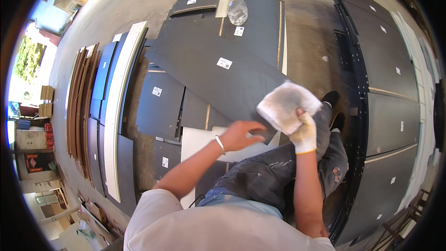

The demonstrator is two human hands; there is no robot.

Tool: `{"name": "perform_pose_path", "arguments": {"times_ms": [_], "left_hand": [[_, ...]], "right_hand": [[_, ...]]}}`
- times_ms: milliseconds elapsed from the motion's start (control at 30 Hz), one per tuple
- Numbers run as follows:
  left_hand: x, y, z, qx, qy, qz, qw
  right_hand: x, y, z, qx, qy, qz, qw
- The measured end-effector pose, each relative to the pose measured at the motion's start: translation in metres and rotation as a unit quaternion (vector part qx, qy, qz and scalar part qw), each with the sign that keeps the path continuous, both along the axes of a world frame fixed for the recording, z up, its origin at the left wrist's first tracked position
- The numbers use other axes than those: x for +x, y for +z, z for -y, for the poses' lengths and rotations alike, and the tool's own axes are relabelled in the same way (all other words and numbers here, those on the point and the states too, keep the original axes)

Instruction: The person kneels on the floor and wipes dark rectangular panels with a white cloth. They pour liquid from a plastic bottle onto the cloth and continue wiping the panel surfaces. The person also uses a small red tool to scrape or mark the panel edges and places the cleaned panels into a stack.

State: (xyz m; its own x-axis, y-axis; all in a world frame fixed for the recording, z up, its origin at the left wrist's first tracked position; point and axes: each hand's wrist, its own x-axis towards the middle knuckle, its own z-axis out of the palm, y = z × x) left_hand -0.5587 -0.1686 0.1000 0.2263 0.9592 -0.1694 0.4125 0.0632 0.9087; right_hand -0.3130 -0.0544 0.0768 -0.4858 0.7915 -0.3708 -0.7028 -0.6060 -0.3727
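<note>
My right hand (304, 135), in a white work glove with a yellow cuff edge and at least one fingertip bare, grips a folded white rag (289, 104). The rag has a grey smudge on its face and hangs over the near right end of a long dark grey panel (195, 56). My left hand (239, 135) is bare, with a bracelet at the wrist. Its fingers are apart and hold nothing, a little blurred, beside the near corner of that panel; whether they touch it I cannot tell. A white label (224, 62) is stuck on the panel.
A clear bottle with a yellow cap (237, 11) stands on the stacked panels. To the left, white (125, 111), blue and brown boards (81, 111) lie in rows. A long row of dark panels (392, 116) runs along the right. My shoes (331, 97) are on the floor.
</note>
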Motion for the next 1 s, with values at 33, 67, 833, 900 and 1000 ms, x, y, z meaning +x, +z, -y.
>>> {"name": "perform_pose_path", "arguments": {"times_ms": [33,67,833,900,1000], "left_hand": [[-0.023,-0.011,0.005,0.083,0.018,-0.245,0.966],[-0.057,-0.023,0.0,0.066,0.005,-0.396,0.916],[-0.183,0.059,-0.079,0.073,-0.113,-0.641,0.756],[-0.178,0.096,-0.099,0.033,-0.103,-0.623,0.775],[-0.176,0.13,-0.121,0.059,-0.127,-0.621,0.771]], "right_hand": [[0.011,-0.003,-0.004,0.012,-0.013,-0.024,1.0],[0.022,-0.006,-0.008,-0.011,-0.041,-0.012,0.999],[0.163,-0.056,-0.013,0.036,-0.308,-0.1,0.945],[0.18,-0.06,-0.016,0.068,-0.328,-0.087,0.938],[0.185,-0.065,-0.018,0.114,-0.284,-0.107,0.946]]}}
